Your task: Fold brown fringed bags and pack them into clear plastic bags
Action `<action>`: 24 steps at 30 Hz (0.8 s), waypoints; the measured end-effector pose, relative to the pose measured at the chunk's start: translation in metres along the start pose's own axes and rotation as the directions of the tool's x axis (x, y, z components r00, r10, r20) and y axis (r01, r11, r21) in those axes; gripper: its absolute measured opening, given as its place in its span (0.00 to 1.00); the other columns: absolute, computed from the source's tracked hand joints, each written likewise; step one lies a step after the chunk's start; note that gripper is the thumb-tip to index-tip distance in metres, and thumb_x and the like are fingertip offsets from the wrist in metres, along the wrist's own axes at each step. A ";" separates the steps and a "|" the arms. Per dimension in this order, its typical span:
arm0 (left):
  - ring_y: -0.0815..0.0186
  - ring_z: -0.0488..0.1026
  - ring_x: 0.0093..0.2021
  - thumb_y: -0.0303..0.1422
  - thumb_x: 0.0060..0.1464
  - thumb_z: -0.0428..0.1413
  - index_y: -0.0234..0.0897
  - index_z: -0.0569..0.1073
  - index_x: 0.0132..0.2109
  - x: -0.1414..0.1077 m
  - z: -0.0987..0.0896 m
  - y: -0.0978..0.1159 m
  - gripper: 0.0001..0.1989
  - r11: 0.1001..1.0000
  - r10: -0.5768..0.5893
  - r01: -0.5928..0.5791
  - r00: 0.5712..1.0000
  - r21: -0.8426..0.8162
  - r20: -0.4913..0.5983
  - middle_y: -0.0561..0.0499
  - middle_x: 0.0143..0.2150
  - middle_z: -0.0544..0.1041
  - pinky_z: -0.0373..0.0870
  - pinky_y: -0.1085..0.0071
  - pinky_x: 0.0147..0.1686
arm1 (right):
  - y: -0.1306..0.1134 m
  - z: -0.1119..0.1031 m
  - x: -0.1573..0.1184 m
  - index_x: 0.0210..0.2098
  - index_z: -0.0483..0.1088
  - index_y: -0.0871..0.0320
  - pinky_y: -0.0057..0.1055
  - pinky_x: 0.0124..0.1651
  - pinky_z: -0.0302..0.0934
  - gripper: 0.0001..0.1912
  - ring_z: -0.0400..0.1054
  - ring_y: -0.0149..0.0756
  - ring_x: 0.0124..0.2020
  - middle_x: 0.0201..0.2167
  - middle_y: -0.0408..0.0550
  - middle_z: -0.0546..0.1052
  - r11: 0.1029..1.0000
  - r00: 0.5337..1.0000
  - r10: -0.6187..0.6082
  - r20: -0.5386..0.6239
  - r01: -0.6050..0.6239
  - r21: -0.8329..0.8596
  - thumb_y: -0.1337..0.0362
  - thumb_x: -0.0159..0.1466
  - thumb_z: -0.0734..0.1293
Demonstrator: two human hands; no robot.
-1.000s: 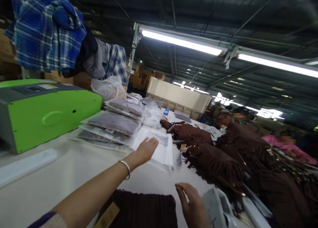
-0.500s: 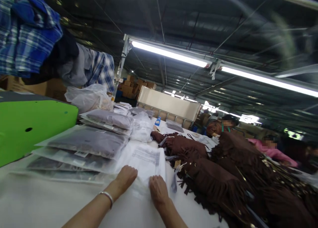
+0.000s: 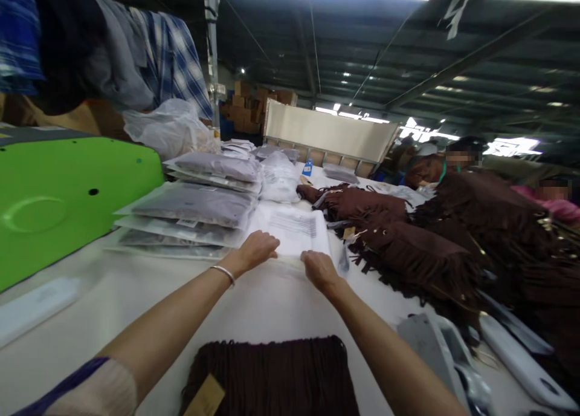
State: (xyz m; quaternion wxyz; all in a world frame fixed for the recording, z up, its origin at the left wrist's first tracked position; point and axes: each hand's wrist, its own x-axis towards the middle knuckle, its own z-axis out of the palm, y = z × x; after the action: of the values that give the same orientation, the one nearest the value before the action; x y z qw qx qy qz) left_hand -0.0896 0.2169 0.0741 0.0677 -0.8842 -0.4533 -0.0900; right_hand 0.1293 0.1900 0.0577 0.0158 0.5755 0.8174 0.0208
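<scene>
White printed bag (image 3: 296,225): lies flat on the pale table (image 3: 149,301) ahead of the wearer, dark lines of print on its upper face, its near edge running between the two hands.
Left hand (image 3: 259,248): at the left part of that near edge, fingers bent over and thumb tucked under, pinching the plastic.
Right hand (image 3: 319,269): just beside the left one, a short gap between them, knuckles up and fingers curled, pinching the right part of the same edge.
Silver bangle (image 3: 225,275): around the left wrist.
Dark brown fringed piece (image 3: 276,377): on the table closest to the wearer, between the forearms, a tan tag (image 3: 206,398) at its left side.
Clear packets (image 3: 190,205): stacked left of the printed bag, greyish folded contents inside.
White plastic bundle (image 3: 280,180): just beyond the printed bag.
Brown fringed heap (image 3: 408,247): spread along the right side, brass-coloured fittings showing.
Green machine (image 3: 77,192): on the table at far left.
Grey device (image 3: 430,349): lower right, near the right forearm, cut off by the frame.
Plaid garment (image 3: 170,59): hangs at upper left, near other clothes.
Pink sleeve (image 3: 562,207): on a co-worker beyond the heap.
</scene>
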 end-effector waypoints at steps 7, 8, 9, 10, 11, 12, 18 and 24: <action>0.58 0.75 0.48 0.35 0.64 0.53 0.42 0.72 0.54 0.008 -0.002 0.025 0.13 0.996 0.041 -0.041 0.999 -0.074 0.007 0.47 0.49 0.78 0.69 0.66 0.43 | -0.004 -0.018 0.005 0.40 0.72 0.58 0.34 0.41 0.61 0.09 0.71 0.38 0.40 0.38 0.48 0.77 0.998 0.998 0.058 -0.039 -0.056 0.039 0.59 0.67 0.66; 0.59 0.76 0.46 0.33 0.64 0.52 0.41 0.74 0.50 0.010 -0.002 0.028 0.10 0.996 0.034 -0.033 0.999 -0.077 0.014 0.48 0.46 0.79 0.69 0.67 0.41 | -0.006 -0.021 0.004 0.38 0.72 0.57 0.32 0.38 0.59 0.09 0.71 0.38 0.39 0.37 0.48 0.78 0.997 0.997 0.058 -0.052 -0.055 0.051 0.58 0.66 0.67; 0.59 0.76 0.44 0.31 0.64 0.51 0.40 0.76 0.46 0.011 -0.001 0.031 0.09 0.997 0.022 -0.021 1.000 -0.077 0.020 0.48 0.43 0.79 0.69 0.67 0.39 | -0.008 -0.023 0.003 0.37 0.71 0.57 0.30 0.35 0.56 0.09 0.71 0.38 0.38 0.36 0.48 0.78 0.997 0.996 0.057 -0.062 -0.053 0.064 0.57 0.65 0.68; 0.59 0.77 0.42 0.30 0.64 0.50 0.38 0.76 0.43 0.012 -0.001 0.034 0.10 0.997 0.007 -0.005 1.000 -0.077 0.024 0.47 0.41 0.79 0.69 0.68 0.38 | -0.009 -0.025 0.002 0.36 0.71 0.56 0.29 0.33 0.54 0.09 0.71 0.37 0.36 0.34 0.47 0.78 0.996 0.996 0.057 -0.070 -0.052 0.078 0.57 0.64 0.69; 0.59 0.77 0.41 0.30 0.64 0.49 0.37 0.76 0.42 0.012 -0.002 0.035 0.11 0.997 -0.012 0.014 1.000 -0.076 0.023 0.47 0.40 0.79 0.69 0.68 0.37 | -0.009 -0.026 0.001 0.35 0.71 0.56 0.29 0.32 0.52 0.10 0.70 0.36 0.35 0.33 0.46 0.78 0.994 0.995 0.057 -0.076 -0.049 0.093 0.56 0.63 0.70; 0.60 0.77 0.41 0.31 0.65 0.48 0.37 0.76 0.43 0.011 -0.002 0.037 0.11 0.997 -0.028 0.030 0.999 -0.077 0.020 0.47 0.41 0.79 0.69 0.68 0.36 | -0.009 -0.027 0.001 0.34 0.70 0.56 0.29 0.31 0.50 0.09 0.70 0.35 0.33 0.32 0.45 0.77 0.993 0.995 0.056 -0.082 -0.047 0.108 0.57 0.63 0.70; 0.61 0.76 0.46 0.39 0.63 0.52 0.42 0.75 0.48 0.000 -0.002 0.037 0.11 0.998 -0.033 0.035 0.999 -0.053 0.044 0.50 0.45 0.79 0.69 0.70 0.41 | -0.006 -0.027 0.000 0.32 0.70 0.57 0.28 0.31 0.49 0.05 0.67 0.34 0.31 0.30 0.45 0.77 0.982 0.993 0.056 -0.103 -0.037 0.186 0.63 0.62 0.70; 0.55 0.76 0.44 0.32 0.63 0.48 0.34 0.76 0.42 -0.005 0.006 0.038 0.12 0.993 -0.119 0.115 0.986 0.034 0.118 0.41 0.41 0.80 0.69 0.66 0.39 | -0.019 -0.038 -0.038 0.45 0.72 0.56 0.30 0.40 0.57 0.15 0.70 0.37 0.42 0.43 0.48 0.78 0.960 0.993 0.030 -0.110 0.001 0.279 0.61 0.60 0.73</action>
State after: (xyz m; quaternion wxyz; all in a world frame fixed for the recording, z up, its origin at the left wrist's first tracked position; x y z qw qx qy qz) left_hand -0.0607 0.1923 0.0653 0.0467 -0.8589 -0.5088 -0.0344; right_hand 0.1221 0.1466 0.0946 -0.1117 0.5759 0.8075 -0.0616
